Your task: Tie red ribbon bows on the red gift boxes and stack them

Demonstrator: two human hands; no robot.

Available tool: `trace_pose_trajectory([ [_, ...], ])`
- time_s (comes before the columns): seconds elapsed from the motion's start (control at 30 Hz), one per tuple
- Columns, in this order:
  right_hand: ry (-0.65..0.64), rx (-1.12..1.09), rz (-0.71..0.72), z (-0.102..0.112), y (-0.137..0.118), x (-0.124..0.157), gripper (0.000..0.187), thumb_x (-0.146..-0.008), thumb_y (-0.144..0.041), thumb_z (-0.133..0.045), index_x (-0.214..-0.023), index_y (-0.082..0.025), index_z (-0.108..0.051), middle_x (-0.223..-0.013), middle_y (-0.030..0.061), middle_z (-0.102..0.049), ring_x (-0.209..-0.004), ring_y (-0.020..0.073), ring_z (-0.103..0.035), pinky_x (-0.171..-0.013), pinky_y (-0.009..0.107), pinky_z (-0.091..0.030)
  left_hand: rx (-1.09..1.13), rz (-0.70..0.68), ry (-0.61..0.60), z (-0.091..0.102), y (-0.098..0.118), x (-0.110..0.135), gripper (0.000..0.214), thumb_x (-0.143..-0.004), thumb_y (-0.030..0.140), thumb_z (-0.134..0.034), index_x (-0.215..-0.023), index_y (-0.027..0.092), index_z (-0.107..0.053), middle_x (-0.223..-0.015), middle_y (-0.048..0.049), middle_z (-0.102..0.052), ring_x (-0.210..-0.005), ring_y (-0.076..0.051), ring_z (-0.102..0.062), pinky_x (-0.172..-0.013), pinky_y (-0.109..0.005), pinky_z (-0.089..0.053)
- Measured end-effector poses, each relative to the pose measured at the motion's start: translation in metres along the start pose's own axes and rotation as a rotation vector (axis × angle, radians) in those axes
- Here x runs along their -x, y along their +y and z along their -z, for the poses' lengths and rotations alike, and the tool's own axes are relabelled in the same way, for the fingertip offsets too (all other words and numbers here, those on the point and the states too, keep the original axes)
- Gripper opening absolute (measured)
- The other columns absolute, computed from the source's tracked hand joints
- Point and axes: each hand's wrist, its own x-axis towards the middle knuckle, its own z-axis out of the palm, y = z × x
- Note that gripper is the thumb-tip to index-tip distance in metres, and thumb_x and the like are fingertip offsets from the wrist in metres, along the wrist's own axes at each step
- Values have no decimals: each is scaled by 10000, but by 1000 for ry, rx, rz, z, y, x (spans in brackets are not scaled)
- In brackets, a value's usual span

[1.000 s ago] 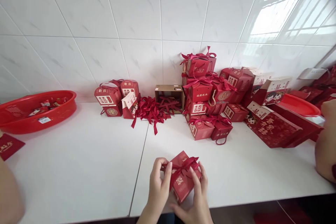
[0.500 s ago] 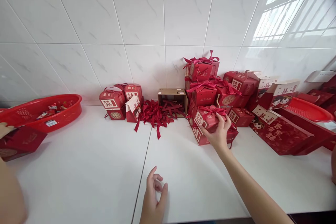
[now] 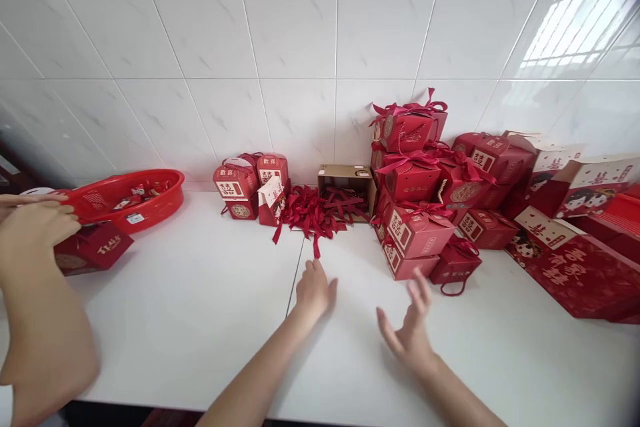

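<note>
Tangled red ribbons (image 3: 311, 210) lie in a pile on the white table, one strand hanging toward me. At the tip of that strand is my left hand (image 3: 313, 290), fingers bent and thumb standing apart; I see no ribbon gripped in it. My right hand (image 3: 413, 330), slightly blurred, is over the table with fingers spread and holds nothing. Just beyond it stands a stack of red gift boxes (image 3: 421, 230) tied with ribbon bows. A smaller red box (image 3: 455, 260) with a cord handle sits at the stack's right side.
An open cardboard box (image 3: 345, 172) holds more ribbons by the wall. Red boxes (image 3: 236, 183) stand left of the pile. Large red bags (image 3: 565, 267) lie at right. Another person's hand (image 3: 37, 227) is at far left by a red box (image 3: 95, 247) and a red basket (image 3: 165, 203).
My right hand has let go of the bow-tied box on the stack and drawn back toward me. My left hand has moved forward to the ribbons. The view has shifted left.
</note>
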Motion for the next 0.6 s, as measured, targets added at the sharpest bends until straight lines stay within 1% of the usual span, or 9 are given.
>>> trace_pose_trajectory([
  [0.1,-346,-72,48,-15,-8,25,744,-852,-163,-521,-1461,-303,-117,-1517,157,-82,-1404,347,-223,-992,532,-436,-5,-21,82,-6,-6,-41,315,-897,331,-560,-1154,149,-562,-1149,-80,-589,-981,-223,-604,-814,-405,-523],
  [0.13,-419,-79,51,-17,-8,29,727,-851,-162,-521,-1459,-296,-145,-1518,158,-88,-1400,345,-238,-985,515,-451,-3,-47,82,-6,-8,-46,323,-903,337,-555,-1173,160,-558,-1173,-75,-586,-1003,-221,-599,-834,-410,-523],
  [0.2,-477,-89,17,-20,-5,30,701,-858,-168,-514,-1459,-286,-173,-1519,160,-113,-1393,337,-263,-984,499,-461,-4,-116,39,-5,-9,-41,330,-900,338,-562,-1181,164,-555,-1182,-77,-584,-1004,-214,-603,-835,-406,-525],
  [0.3,-454,-95,-64,-18,-2,25,651,-881,-152,-449,-1464,-261,-182,-1525,161,-163,-1400,312,-261,-1017,510,-430,-18,-228,-93,-3,-5,3,233,-901,314,-556,-1083,172,-592,-1061,-63,-618,-915,-185,-616,-781,-361,-522],
  [0.37,-493,-132,-17,-13,-3,19,600,-875,-118,-418,-1440,-243,-262,-1507,149,-257,-1416,294,-228,-1058,524,-376,-23,-302,-195,-1,0,45,111,-872,206,-526,-903,202,-632,-899,-87,-641,-807,-224,-611,-714,-367,-487],
  [0.4,-549,-169,39,-11,-5,16,572,-864,-104,-419,-1412,-236,-325,-1471,142,-342,-1412,283,-244,-1073,524,-355,-22,-337,-241,0,3,67,113,-841,180,-524,-874,211,-627,-885,-90,-645,-788,-235,-604,-705,-375,-470],
  [0.47,-718,-260,165,-4,-12,8,488,-843,-95,-441,-1307,-246,-474,-1304,105,-547,-1348,257,-374,-1084,513,-332,-6,-393,-328,3,4,103,89,-811,193,-517,-824,222,-600,-881,-78,-645,-793,-238,-580,-722,-377,-436],
  [0.53,-855,-334,244,3,-22,0,362,-830,-100,-467,-1120,-268,-605,-1081,51,-665,-1200,227,-532,-1065,494,-344,125,-341,-462,8,1,128,89,-796,282,-533,-731,221,-536,-769,-47,-608,-748,-218,-530,-709,-359,-404],
  [0.6,-904,-383,262,8,-31,-6,231,-830,-127,-494,-927,-266,-650,-962,20,-684,-1077,205,-597,-1025,467,-371,367,-140,-495,14,-6,139,238,-815,418,-512,-688,219,-478,-691,-21,-551,-697,-190,-484,-684,-328,-388],
])
